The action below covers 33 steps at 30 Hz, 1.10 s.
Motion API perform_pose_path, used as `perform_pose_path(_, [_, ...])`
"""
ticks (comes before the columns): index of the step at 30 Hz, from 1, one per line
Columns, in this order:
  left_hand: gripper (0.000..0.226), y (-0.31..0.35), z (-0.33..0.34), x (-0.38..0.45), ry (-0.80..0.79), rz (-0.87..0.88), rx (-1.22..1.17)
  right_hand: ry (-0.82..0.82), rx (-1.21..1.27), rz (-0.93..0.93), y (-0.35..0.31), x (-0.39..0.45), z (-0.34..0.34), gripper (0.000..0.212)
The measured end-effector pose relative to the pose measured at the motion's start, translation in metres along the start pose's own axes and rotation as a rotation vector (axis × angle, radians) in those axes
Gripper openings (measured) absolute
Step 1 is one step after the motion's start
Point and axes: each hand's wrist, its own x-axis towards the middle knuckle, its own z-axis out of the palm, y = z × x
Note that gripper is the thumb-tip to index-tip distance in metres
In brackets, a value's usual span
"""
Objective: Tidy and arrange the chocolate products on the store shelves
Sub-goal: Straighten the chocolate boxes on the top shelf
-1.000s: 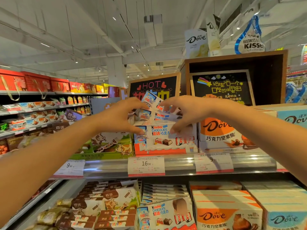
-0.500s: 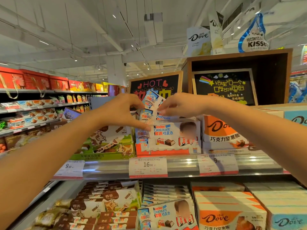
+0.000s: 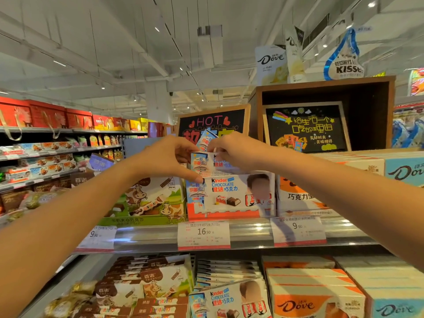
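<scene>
1. Since a second ago both hands have risen off the front display box and closed in on the loose Kinder packs above it; the right hand no longer lies spread over the box face.
2. Left hand (image 3: 167,157): arm reaches up and forward from lower left, wrist straight, fingers curled toward the packs. Thumb stretches down and its tip touches the top left corner of the Kinder box (image 3: 231,195). Upper fingers meet the left end of a flat pack (image 3: 202,162); clamped on that pack.
3. Right hand (image 3: 238,152): arm comes in from the right, level, back of the hand up. Fingers curled down, pinching the top edge of the same flat pack from the right.
4. Tilted pack (image 3: 207,140) stands up between the two hands, leaning left, in front of the HOT sign (image 3: 213,120). Which hand touches it, cannot tell.
5. Flat pack sits on top of the stack inside the Kinder box, upper shelf (image 3: 146,237), middle bay.
6. Left of the box: cow-print chocolate tray (image 3: 149,200). Right: orange Dove box (image 3: 296,196), touching the Kinder box.
7. Price tag (image 3: 203,235) reading 16.90 hangs on the shelf edge directly below the Kinder box.
8. Lower shelf: more Kinder packs (image 3: 227,299) under the same bay, Dove boxes (image 3: 305,297) to the right.
</scene>
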Motion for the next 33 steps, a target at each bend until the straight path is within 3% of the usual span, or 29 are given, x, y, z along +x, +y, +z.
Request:
perform_pose_path(3, [0.06, -0.002, 0.001, 0.0, -0.001, 0.009, -0.057, 0.07, 0.065, -0.011, -0.001, 0.002, -0.006, 0.033])
perform_pose_path(8, [0.05, -0.001, -0.001, 0.001, -0.031, 0.044, 0.048, -0.023, 0.048, -0.036, -0.001, 0.002, -0.002, 0.027])
perform_pose_path(13, [0.065, -0.004, 0.001, 0.002, -0.092, 0.058, 0.225, -0.109, 0.008, -0.107, -0.004, 0.009, 0.009, 0.023])
perform_pose_path(18, [0.062, -0.002, 0.004, 0.002, -0.165, 0.058, 0.266, 0.182, 0.22, 0.074, 0.016, 0.006, -0.026, 0.037])
perform_pose_path(20, [0.055, -0.002, 0.003, 0.001, -0.169, 0.052, 0.234, -0.007, 0.146, 0.167, 0.022, 0.005, -0.027, 0.049])
perform_pose_path(22, [0.058, 0.0, 0.003, 0.001, -0.209, 0.041, 0.219, -0.2, 0.123, 0.216, 0.024, 0.004, -0.018, 0.042])
perform_pose_path(23, [0.06, 0.001, 0.002, 0.002, -0.242, 0.033, 0.232, -0.207, 0.153, 0.212, 0.024, 0.003, -0.014, 0.035])
perform_pose_path(25, [0.049, 0.006, 0.002, 0.003, -0.274, 0.02, 0.2, -0.149, 0.224, 0.193, 0.024, 0.001, -0.01, 0.027])
perform_pose_path(28, [0.033, 0.004, -0.002, 0.009, -0.177, -0.031, -0.012, -0.074, 0.242, 0.183, 0.027, 0.001, -0.006, 0.024])
perform_pose_path(33, [0.018, 0.009, -0.002, 0.025, -0.224, -0.048, 0.21, 0.179, 0.345, 0.164, 0.032, 0.005, -0.023, 0.031])
